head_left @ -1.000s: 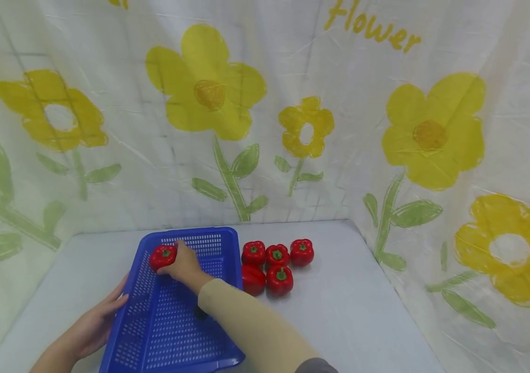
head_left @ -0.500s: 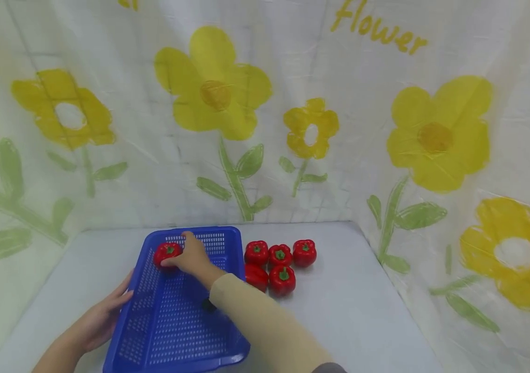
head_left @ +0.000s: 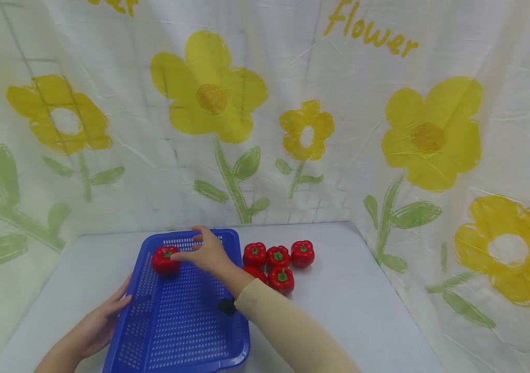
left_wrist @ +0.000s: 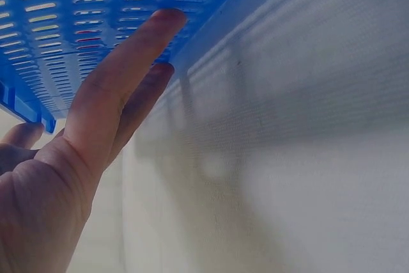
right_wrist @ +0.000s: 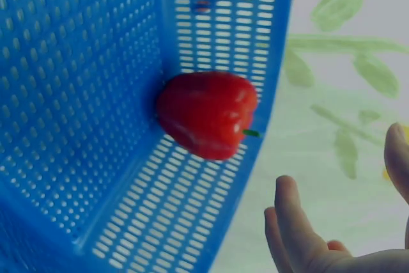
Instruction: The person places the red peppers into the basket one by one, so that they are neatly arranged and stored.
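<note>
A red bell pepper [head_left: 165, 260] with a green stem sits in the far left corner of a blue plastic basket [head_left: 111, 342]. My right hand [head_left: 209, 254] hovers over the basket just right of that pepper, fingers spread and holding nothing. In the right wrist view, the fingers [right_wrist: 295, 222] are apart from the pepper [right_wrist: 208, 113], which lies against the slotted walls. At the basket's left side, my left hand [head_left: 97, 324] rests with extended fingers against the outer wall. The left wrist view shows those fingers [left_wrist: 121, 71] nearly straight along the slots, thumb near the rim.
Several red bell peppers [head_left: 281, 280] stand grouped on the white table [head_left: 349, 311], close to the basket's right side. A small black object [head_left: 226, 306] shows beneath my right wrist. Behind the table hangs a flower-print curtain [head_left: 255, 181].
My right hand has let go of the bell pepper inside the basket and drawn back to the right, fingers spreading. My left hand stays at the basket's side.
</note>
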Tool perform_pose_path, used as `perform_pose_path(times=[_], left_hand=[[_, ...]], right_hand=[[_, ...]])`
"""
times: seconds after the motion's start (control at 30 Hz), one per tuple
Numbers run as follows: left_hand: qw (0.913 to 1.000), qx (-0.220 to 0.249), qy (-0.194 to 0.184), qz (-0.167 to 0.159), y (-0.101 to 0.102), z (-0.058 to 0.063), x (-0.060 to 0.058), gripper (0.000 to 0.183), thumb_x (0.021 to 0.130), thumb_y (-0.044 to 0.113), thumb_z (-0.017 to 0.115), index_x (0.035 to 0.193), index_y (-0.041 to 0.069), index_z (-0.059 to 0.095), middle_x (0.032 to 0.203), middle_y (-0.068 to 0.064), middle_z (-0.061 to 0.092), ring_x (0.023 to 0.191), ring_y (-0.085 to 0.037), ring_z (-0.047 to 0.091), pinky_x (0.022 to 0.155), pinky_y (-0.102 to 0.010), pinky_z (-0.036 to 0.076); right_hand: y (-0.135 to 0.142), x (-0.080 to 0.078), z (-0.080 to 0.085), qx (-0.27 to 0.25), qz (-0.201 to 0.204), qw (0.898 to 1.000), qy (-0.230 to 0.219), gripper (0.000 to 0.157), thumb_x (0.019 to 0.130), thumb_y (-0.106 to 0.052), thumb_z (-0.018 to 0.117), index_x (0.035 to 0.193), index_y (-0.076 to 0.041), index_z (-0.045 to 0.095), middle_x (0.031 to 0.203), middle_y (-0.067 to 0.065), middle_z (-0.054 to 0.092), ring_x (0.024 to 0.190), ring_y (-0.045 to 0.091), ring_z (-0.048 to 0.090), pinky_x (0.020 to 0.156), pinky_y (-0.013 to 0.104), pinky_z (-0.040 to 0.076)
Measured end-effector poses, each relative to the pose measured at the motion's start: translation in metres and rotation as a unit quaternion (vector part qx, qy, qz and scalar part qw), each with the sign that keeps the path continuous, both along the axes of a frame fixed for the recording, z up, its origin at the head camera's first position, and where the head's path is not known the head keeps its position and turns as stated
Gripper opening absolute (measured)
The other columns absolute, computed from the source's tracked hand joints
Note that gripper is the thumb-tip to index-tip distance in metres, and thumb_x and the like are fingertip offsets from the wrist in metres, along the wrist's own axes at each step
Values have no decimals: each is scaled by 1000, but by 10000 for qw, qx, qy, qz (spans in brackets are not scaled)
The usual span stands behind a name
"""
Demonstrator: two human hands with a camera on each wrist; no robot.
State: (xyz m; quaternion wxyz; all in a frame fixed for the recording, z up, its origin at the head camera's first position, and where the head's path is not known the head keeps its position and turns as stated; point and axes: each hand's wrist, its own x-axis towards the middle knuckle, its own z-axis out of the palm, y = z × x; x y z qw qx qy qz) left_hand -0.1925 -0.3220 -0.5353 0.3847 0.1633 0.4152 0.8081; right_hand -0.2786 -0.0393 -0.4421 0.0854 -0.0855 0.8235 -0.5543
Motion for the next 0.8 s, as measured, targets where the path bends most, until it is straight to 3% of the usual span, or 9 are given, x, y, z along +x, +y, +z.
perform_pose_path(times=[0.43, 0.8], left_hand=[[9996, 229, -52, -129, 1, 1, 1, 57, 112, 24, 7, 142, 52, -33, 142, 20, 54, 134, -21, 53, 113, -54, 40], [9997, 185, 41, -172, 2, 2, 1, 56, 112, 25, 5, 143, 52, -32, 142, 22, 52, 134, -18, 53, 113, -53, 40]], right_hand=[[34, 20, 10, -445, 331, 9980, 300, 77, 79, -37, 88, 145, -26, 50, 133, -1, 64, 121, 20, 63, 90, 35, 59], [79, 38, 16, -761, 346, 9949, 562, 76, 81, -38, 86, 146, -24, 49, 138, 5, 62, 127, 27, 59, 97, 45, 56]])
